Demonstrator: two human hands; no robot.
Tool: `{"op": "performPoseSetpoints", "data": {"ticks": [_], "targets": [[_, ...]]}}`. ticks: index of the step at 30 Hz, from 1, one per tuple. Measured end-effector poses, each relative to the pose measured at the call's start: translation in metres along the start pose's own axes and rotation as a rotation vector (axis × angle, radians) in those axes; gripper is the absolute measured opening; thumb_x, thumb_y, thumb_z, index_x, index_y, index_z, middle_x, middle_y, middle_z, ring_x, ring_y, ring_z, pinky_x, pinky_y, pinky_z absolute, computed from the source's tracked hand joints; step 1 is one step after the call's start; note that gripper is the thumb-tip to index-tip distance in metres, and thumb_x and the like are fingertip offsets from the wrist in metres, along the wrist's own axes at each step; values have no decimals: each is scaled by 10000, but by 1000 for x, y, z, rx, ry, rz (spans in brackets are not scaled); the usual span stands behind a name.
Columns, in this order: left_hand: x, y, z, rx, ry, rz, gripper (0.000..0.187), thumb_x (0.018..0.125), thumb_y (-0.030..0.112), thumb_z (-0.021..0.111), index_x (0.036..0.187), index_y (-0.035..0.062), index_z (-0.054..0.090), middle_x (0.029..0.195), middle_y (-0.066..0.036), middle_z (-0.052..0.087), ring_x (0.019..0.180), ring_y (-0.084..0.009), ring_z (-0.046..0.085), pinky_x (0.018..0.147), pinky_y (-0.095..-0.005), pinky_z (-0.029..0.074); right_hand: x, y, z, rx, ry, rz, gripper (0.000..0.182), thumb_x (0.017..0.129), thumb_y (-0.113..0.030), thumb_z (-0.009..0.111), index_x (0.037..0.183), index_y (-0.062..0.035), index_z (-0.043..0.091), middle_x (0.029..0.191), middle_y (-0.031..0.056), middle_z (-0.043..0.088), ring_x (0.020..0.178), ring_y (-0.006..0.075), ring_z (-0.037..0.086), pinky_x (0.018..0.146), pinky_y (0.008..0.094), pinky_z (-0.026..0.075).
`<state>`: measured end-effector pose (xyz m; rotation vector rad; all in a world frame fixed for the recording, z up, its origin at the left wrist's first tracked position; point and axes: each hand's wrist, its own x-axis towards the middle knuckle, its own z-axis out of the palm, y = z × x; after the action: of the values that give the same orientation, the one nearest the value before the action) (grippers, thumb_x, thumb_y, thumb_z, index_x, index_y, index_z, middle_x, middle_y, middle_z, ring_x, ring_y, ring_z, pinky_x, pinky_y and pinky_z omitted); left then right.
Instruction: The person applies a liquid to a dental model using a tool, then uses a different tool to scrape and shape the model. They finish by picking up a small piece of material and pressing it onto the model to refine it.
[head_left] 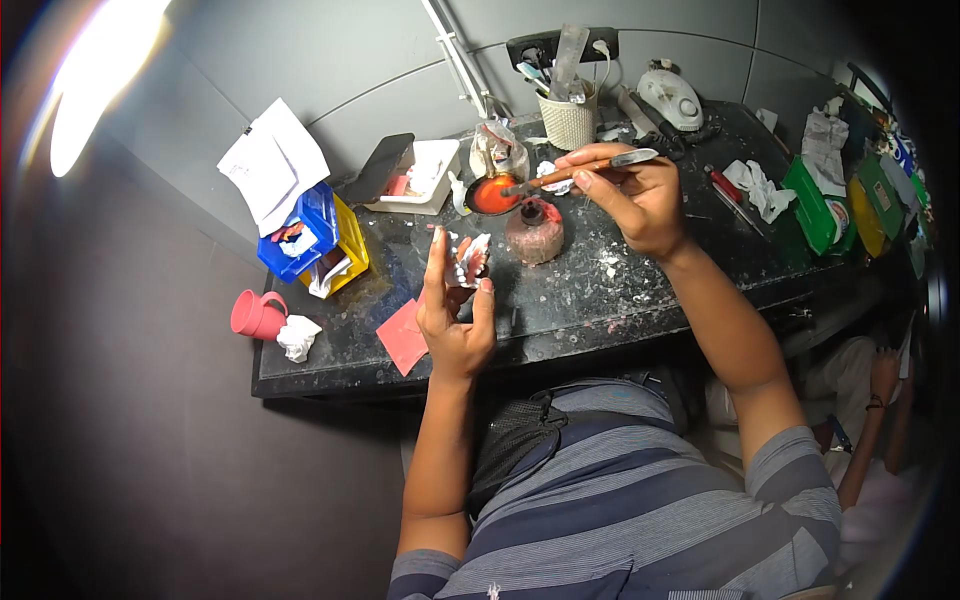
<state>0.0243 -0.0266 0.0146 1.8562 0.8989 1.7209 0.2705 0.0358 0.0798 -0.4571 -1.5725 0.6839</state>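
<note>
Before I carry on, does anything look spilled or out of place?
White crumbs are scattered over the dark worktop, right of the round jar, like spilled debris; a crumpled tissue lies by the pink mug, like litter.

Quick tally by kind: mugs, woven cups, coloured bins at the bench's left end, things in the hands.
Pink mug: 1
Woven cup: 1
Blue bin, yellow bin: 2
Dental model, wooden-handled tool: 2
Total: 6
</note>
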Motion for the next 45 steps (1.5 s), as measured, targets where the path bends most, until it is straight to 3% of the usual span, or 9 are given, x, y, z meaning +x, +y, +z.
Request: {"op": "performPoseSetpoints", "data": {"ticks": [5,8,28,39,45], "targets": [[-1,0,0,-11,0,-14,730,946,-64,583,1583,22,237,1374,-237,566,1203,-237,618,1037,-346,478,-5,-10,6,87,-128,33,178,912,4,655,1069,67,711,1032,141,746,957,181,725,864,295,575],[-1,-2,0,-6,7,-14,733,949,-55,589,1585,21,231,1352,-228,583,1184,-227,623,1026,-343,481,-6,-13,12,-12,-195,-29,173,900,6,659,1056,59,714,1011,146,748,948,184,728,866,306,576],[0,0,0,-53,40,-33,739,957,-35,592,1585,-3,203,1285,-202,615,1139,-225,642,1014,-357,500,-6,-11,11,-7,-193,-21,196,898,9,657,1079,63,705,1013,153,747,964,194,731,874,313,577],[-2,2,-2,-14,-36,-13,723,927,-87,580,1567,-27,250,1462,-210,488,1241,-264,600,1033,-359,499,-6,-11,11,-56,-211,-49,184,906,4,664,1076,52,715,1011,144,751,940,183,731,858,301,578],[-3,3,-3,-16,-108,75,705,902,-118,541,1551,-47,277,1552,-206,401,1277,-321,589,1033,-379,512,-2,-7,1,104,-29,22,114,947,-14,646,1022,54,697,1018,133,728,918,166,709,802,276,580]]}}
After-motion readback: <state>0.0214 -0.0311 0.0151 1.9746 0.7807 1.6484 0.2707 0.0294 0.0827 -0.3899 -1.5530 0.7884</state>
